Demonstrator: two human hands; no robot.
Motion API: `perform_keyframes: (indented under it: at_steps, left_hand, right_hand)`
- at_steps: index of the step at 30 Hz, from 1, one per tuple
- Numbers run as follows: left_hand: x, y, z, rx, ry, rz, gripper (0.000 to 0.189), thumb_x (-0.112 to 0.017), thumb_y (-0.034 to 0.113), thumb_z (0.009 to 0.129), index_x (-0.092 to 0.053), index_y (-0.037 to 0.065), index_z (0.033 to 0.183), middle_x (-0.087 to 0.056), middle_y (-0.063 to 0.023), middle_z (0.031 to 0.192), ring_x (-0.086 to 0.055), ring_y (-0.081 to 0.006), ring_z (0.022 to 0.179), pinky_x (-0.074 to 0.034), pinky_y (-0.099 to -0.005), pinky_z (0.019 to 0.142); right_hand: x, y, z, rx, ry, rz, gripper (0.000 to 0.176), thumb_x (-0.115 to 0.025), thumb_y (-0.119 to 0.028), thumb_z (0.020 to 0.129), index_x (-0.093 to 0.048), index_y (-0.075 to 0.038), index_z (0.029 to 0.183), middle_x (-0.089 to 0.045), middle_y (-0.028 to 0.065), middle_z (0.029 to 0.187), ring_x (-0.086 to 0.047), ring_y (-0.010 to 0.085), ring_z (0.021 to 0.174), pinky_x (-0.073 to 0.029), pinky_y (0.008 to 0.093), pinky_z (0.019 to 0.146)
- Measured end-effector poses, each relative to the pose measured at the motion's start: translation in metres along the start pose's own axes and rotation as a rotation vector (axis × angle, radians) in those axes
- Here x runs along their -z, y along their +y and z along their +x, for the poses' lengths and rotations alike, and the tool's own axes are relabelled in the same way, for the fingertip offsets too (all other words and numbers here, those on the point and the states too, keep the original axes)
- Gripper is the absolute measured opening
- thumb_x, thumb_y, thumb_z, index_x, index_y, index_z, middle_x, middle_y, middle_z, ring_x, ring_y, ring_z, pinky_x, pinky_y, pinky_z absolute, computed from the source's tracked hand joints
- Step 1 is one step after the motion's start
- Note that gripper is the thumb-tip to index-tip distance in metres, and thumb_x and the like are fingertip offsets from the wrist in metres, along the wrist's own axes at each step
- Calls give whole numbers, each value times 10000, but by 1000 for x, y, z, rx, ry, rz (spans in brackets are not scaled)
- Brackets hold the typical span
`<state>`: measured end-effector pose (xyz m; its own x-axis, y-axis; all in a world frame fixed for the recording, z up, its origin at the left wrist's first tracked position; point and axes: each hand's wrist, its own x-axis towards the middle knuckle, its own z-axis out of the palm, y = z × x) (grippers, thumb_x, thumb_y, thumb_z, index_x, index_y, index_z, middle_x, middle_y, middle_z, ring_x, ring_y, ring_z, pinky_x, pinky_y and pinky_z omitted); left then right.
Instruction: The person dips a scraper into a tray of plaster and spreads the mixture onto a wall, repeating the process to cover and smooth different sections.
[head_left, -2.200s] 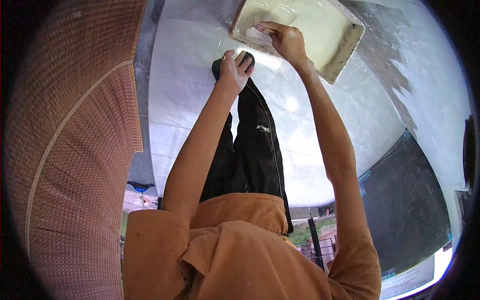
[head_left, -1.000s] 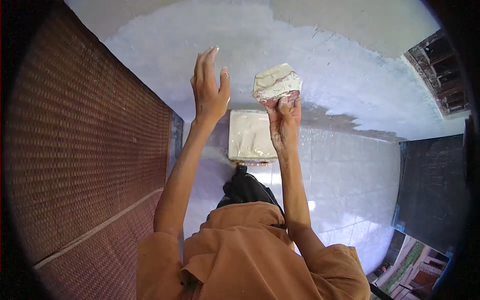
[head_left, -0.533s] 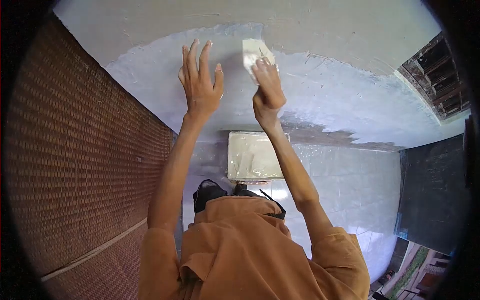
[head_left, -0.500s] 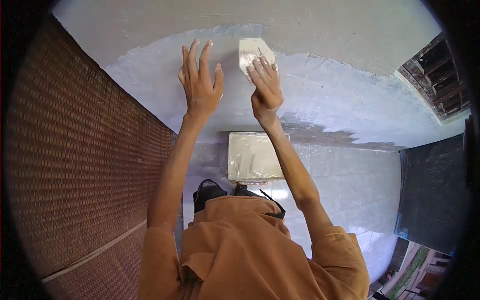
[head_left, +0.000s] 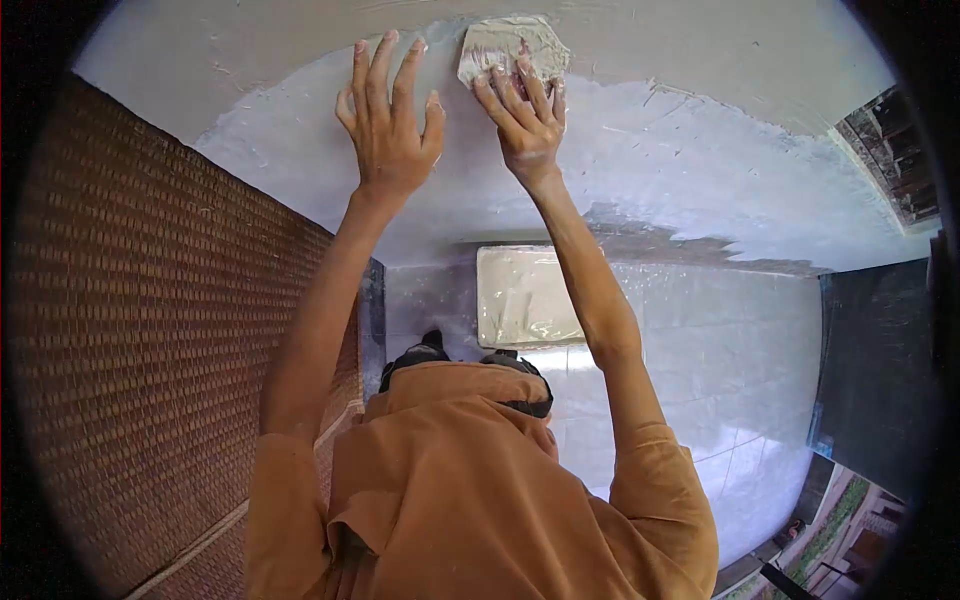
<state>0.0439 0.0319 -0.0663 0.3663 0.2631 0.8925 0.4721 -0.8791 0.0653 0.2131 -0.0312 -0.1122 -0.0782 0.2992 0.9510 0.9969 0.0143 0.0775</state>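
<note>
My right hand [head_left: 528, 125] has its fingers spread over the back of a flat, angular putty scraper [head_left: 515, 45] smeared with cream putty. The scraper lies up against the wall [head_left: 680, 140], its lower edge under my fingertips. Level with it on the left, my left hand [head_left: 390, 130] is raised to the wall, fingers outstretched and nothing in them. Whitish smears mark the fingertips of both hands. Around them, a pale, freshly coated band meets the greyer wall surface above along a ragged edge.
On the tiled floor [head_left: 700, 340] below stands a rectangular tray [head_left: 479, 300] of cream putty, partly behind my right forearm. A woven mat panel [head_left: 180, 330] runs along the left. To the right are a vent opening [head_left: 900, 150] in the wall and a dark panel [head_left: 875, 370].
My right hand has moved up the wall with the scraper, whose plate now shows broader and flatter. My left hand sits higher in view, still spread. The camera view has shifted slightly.
</note>
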Motion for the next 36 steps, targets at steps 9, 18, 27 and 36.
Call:
perform_keyframes:
  at_steps: [9, 18, 27, 36]
  left_hand:
    - [-13, -4, -1, -5, 37, -20, 603, -584, 197, 827, -418, 154, 1405, -347, -116, 1476, -244, -339, 1395, -196, -519, 1012]
    - [-11, -1, -8, 67, 19, -8, 637, -588, 205, 832, -375, 163, 1431, -302, -112, 1500, -205, -344, 1409, -175, -554, 1023]
    - [-7, 11, 3, 104, -9, 20, 669, -588, 214, 840, -331, 160, 1455, -239, -123, 1532, -163, -351, 1422, -176, -596, 1020]
    - [-5, 8, 7, 124, -17, 31, 696, -577, 225, 843, -298, 166, 1478, -199, -126, 1550, -122, -365, 1433, -174, -598, 1020]
  right_hand:
    - [-7, 3, -11, -53, -115, 11, 404, -577, -147, 828, -659, -311, 1187, -658, -48, 1175, -532, 179, 1219, -324, 475, 1068]
    - [68, -15, -21, 12, -133, 168, 383, -619, -2, 788, -697, -189, 1113, -688, 22, 1095, -610, 242, 1118, -464, 431, 953]
    - [73, 18, 64, -648, 321, 477, 305, -579, 26, 898, -610, 24, 1201, -699, 127, 999, -641, 134, 914, -504, 264, 797]
    - [60, 10, 62, -620, 211, 501, 265, -583, -3, 913, -628, 32, 1171, -689, 101, 1001, -613, 105, 861, -502, 251, 783]
